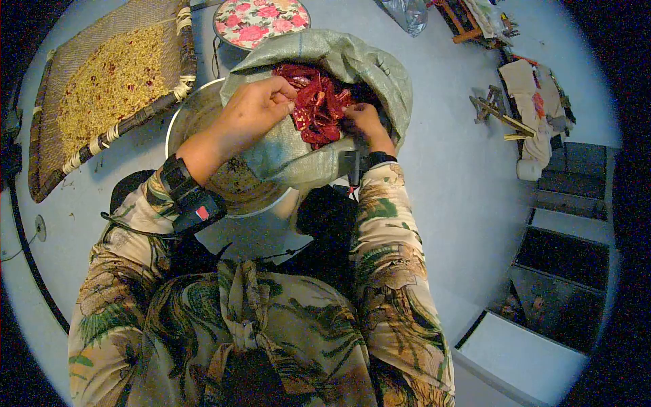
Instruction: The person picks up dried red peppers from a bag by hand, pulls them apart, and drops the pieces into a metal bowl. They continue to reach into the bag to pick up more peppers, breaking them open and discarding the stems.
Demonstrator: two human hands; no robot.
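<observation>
An open pale green woven sack point(305, 166) rests over a round metal basin point(237, 183) in front of my body. Shiny dried red chilies point(317, 112) fill the sack's mouth. My left hand point(261, 105) is at the left side of the chilies, fingers bent and pressed together; what they pinch, if anything, is too small to tell. At the right side of the chilies is my right hand point(366, 122), its fingertips closed at the edge of the red pile, partly in shadow.
A framed mesh tray point(183, 51) with yellow bits lies at the upper left. Behind the sack stands a round floral-topped stool point(261, 20). At the right are a small wooden stand point(491, 105), draped cloths point(522, 78) and dark shelving point(563, 254).
</observation>
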